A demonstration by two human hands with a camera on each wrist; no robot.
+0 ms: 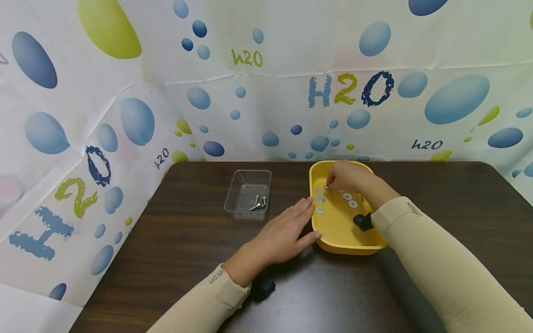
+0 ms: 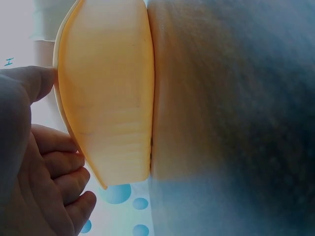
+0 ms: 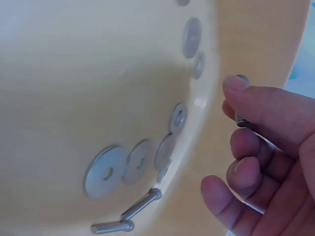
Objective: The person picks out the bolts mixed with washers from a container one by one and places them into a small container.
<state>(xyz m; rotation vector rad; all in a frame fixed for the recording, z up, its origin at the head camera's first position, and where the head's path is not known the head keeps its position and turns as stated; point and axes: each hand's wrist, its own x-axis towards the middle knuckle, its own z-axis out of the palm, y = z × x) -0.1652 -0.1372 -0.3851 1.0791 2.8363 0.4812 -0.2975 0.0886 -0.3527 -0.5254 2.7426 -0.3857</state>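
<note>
A yellow tray [image 1: 337,231] holds flat metal washers [image 3: 105,167] and a pair of bolts [image 3: 140,204] lying end to end along its side. Over the tray's far part, my right hand [image 1: 347,178] pinches a small threaded bolt [image 3: 240,119] between thumb and index finger, its other fingers loosely bent. My left hand [image 1: 283,233] lies at the tray's left side, fingers extended. In the left wrist view, its thumb and fingertips touch the tray's rim [image 2: 61,98].
Left of the tray stands a clear plastic box [image 1: 239,187] with several bolts [image 1: 259,202] in its near right corner. Both stand on a dark wooden table [image 1: 187,240]. A white sheet printed with blue and green drops [image 1: 270,101] hangs behind the table.
</note>
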